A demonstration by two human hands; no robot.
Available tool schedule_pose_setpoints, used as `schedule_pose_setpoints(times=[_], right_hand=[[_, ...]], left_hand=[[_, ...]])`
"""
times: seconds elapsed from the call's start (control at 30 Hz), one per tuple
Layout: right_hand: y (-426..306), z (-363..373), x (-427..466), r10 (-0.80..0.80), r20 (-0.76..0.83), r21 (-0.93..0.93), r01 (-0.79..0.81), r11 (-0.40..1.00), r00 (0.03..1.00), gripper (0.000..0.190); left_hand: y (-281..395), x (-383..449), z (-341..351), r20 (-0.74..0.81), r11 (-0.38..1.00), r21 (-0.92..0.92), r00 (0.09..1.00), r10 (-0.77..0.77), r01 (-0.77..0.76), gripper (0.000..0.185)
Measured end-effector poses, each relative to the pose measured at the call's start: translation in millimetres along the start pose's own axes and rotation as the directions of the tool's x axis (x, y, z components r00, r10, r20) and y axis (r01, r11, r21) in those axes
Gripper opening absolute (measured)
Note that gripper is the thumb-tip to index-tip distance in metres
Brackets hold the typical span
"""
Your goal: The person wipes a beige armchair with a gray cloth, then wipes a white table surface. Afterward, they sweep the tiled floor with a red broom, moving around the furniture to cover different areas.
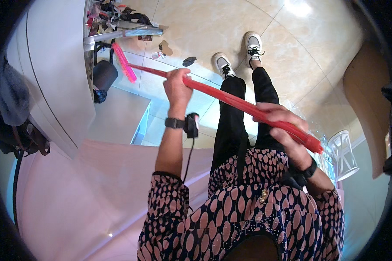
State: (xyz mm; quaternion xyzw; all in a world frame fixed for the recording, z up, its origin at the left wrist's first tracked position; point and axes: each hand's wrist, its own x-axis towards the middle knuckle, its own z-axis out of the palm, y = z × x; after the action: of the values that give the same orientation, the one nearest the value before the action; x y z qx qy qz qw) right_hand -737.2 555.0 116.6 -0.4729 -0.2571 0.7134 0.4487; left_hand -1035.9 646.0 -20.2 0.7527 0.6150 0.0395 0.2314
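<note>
A broom with a long red handle (222, 95) runs slantwise in front of my body. Its pink bristle head (124, 63) is on the tiled floor at the upper left. My left hand (178, 86) is closed around the handle's lower part, towards the head. Near the top end, my right hand (285, 127) grips the same handle, its thumb and fingers on opposite sides. Close to the broom head lie a dark crumpled scrap (189, 61), a brown flat piece (165, 48) and a small white and red wrapper (158, 55).
A heap of mixed litter (117, 16) lies at the upper left beside a metal-edged frame (127, 33). Below it are a dark cylindrical bin (105, 75) and a low box-like block (121, 112). A white cabinet (55, 65) stands left; a white wire-frame stand (344, 156) is right.
</note>
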Motion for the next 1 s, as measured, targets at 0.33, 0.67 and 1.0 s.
schedule_pose_setpoints(times=[0.33,0.67,1.0], right_hand=[[-26,-71,-85,-0.007,-0.311,-0.092,-0.023,0.996,0.95,0.026],[-52,-65,-69,0.04,-0.105,-0.106,-0.051,0.993,0.994,0.025],[-108,-99,-44,-0.07,-0.036,-0.297,0.056,0.953,0.997,0.031]], left_hand=[[121,-7,40,0.145,0.995,-0.09,0.988,0.05,-0.038,0.02],[116,-56,33,0.09,0.984,-0.158,0.994,-0.065,0.078,0.017],[171,1,50,-0.091,0.939,-0.337,0.99,-0.107,0.071,0.006]])
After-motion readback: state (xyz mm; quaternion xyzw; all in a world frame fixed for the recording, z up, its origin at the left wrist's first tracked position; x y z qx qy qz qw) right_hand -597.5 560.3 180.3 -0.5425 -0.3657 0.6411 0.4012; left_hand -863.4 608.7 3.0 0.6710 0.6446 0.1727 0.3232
